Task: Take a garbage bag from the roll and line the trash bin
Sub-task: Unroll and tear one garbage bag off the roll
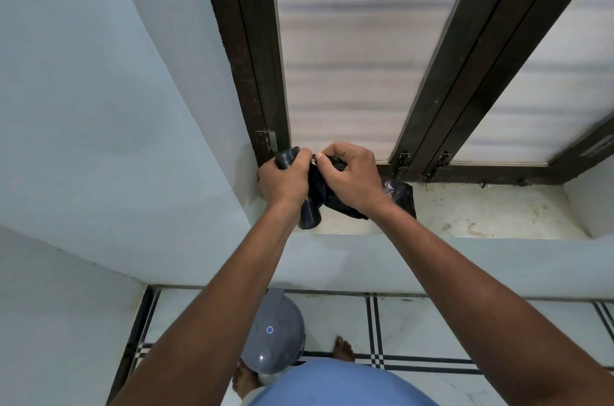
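Observation:
Above the left end of the window sill, both my hands grip black plastic. My left hand is closed round the black garbage bag roll, whose ends stick out above and below my fist. My right hand pinches a loose black garbage bag coming off the roll. Its far part lies crumpled on the sill at the right of my wrist. The grey trash bin stands on the floor under my left forearm, its domed lid shut.
A dark-framed window with frosted panes rises right behind my hands. A pale blue wall closes in on the left. My bare feet stand on the white tiled floor beside the bin.

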